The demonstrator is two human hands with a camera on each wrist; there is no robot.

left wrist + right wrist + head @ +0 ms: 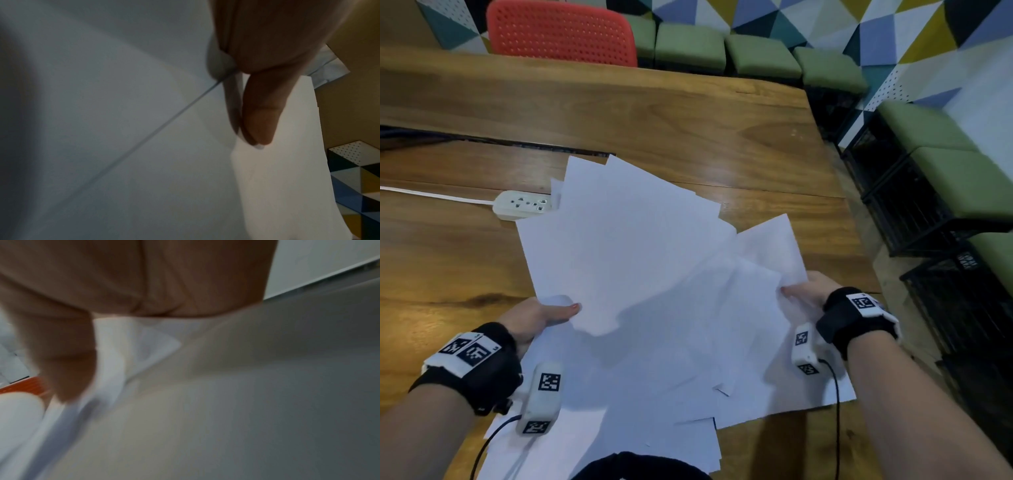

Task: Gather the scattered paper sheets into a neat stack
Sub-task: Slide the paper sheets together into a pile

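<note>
White paper sheets (pixel 633 240) are held fanned and askew above the brown wooden table (pixel 688 116); further sheets lie loose beneath, near the table's front edge. The left edge of the bundle is pinched by the left hand (pixel 537 317), thumb on top. The right edge is gripped by the right hand (pixel 810 287); its wrist view is blurred, so the exact finger placement cannot be told. Collection appears partly done. Corners remain misaligned; squaring and adding the lower sheets are left. A white power strip (pixel 522 205) lies just beside the sheets.

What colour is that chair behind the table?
Red-orange, with a perforated back. The chair shows best in the head view.
</note>
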